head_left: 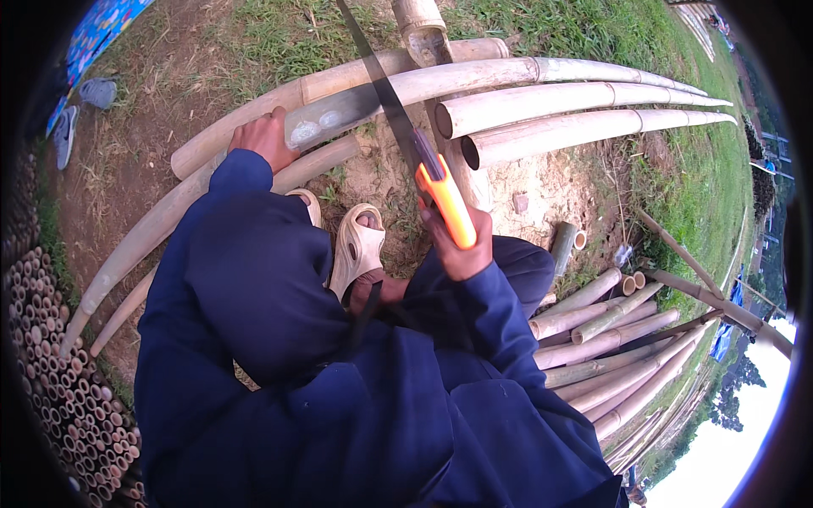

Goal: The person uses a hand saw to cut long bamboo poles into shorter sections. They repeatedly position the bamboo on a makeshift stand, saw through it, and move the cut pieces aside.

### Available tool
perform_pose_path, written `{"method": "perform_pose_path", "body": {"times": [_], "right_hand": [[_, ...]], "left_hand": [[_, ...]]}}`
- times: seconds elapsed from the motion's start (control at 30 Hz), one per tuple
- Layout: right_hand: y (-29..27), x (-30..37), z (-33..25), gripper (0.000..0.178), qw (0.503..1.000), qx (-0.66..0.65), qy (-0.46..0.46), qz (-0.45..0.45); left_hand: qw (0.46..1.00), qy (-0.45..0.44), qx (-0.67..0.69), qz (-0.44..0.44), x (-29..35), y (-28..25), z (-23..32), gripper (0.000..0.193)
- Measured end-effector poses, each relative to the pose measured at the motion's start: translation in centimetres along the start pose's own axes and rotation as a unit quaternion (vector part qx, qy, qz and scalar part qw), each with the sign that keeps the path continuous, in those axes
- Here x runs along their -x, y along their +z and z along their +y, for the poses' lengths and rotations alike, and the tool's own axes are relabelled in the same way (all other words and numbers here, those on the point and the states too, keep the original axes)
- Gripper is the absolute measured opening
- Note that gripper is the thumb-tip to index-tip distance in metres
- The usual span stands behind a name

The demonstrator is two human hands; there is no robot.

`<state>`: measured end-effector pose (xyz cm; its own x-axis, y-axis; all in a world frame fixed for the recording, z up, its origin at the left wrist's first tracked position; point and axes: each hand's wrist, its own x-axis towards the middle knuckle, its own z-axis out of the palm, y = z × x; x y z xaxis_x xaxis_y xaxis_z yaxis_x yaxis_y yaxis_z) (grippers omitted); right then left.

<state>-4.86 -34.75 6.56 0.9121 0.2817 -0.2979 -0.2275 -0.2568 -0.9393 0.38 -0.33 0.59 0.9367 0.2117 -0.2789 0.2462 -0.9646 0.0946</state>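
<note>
My left hand (261, 142) is closed over a long bamboo pole (334, 112), which runs from the lower left across to the far right. In my right hand (466, 244) is a hand saw (447, 199) with an orange and dark handle, my fingers wrapped around the grip. Its long blade points up and away and crosses the pole to the right of my left hand. Whether the teeth touch the bamboo, I cannot tell. Two more bamboo poles (542, 108) lie beside it on the right, with their hollow ends toward me.
A thick bamboo crosspiece (241, 123) lies under the poles, near an upright bamboo post (422, 34). Cut bamboo pieces (63, 381) are stacked at the lower left; more poles (610, 339) lie at the right. Sandals (360, 245) are on my feet. Another person's shoes (97, 93) show at the upper left.
</note>
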Motion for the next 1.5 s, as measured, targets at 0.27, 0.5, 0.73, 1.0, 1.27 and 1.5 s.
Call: {"method": "perform_pose_path", "body": {"times": [0.27,0.5,0.73,1.0,1.27,1.5], "right_hand": [[-3.0,13.1,0.7,0.024,0.993,0.104,-0.059,0.007],[1.3,-0.5,0.2,0.011,0.994,0.066,-0.083,0.024],[-2.8,11.8,-0.2,0.028,0.991,0.109,-0.075,0.005],[0.2,3.7,1.1,0.011,0.997,0.055,-0.059,-0.007],[-3.9,12.5,0.6,0.034,0.992,0.095,-0.087,0.015],[1.2,1.0,1.6,0.014,0.994,0.031,-0.101,0.02]], "left_hand": [[1.0,0.005,0.006,-0.02,0.4,-1.0,-1.4,0.06],[1.0,0.016,-0.001,-0.011,-0.4,-0.9,-0.3,0.064],[0.999,-0.001,0.004,-0.038,0.5,-1.3,-1.2,0.062],[1.0,0.027,0.002,0.005,-1.2,-2.2,-1.5,0.063],[1.0,0.001,-0.011,-0.026,-0.2,-1.0,-1.0,0.065],[1.0,0.022,0.0,-0.002,0.0,-1.3,-1.0,0.062]]}}
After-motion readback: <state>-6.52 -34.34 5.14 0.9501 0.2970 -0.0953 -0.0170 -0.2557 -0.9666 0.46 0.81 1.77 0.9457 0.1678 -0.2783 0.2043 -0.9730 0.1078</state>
